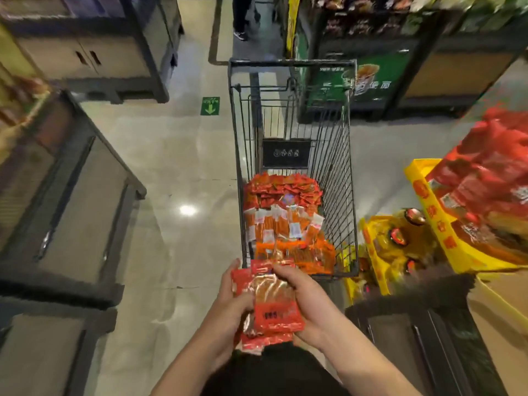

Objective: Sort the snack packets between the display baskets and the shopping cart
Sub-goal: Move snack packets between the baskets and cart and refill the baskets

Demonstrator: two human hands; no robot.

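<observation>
Both forearms reach forward from the bottom edge. The left hand (228,295) and right hand (303,298) together grip a small stack of red snack packets (274,307), fingers curled around its sides, just before the near end of a wire shopping cart (343,155). More red and orange packets (285,212) fill the cart's floor. Yellow display boxes (440,224) sit to the right.

No wording reads clearly anywhere. Well ahead of the hands, a green floor sticker (210,106) bears a downward arrow; the cart's black plaque (286,153) shows small white pictograms.
</observation>
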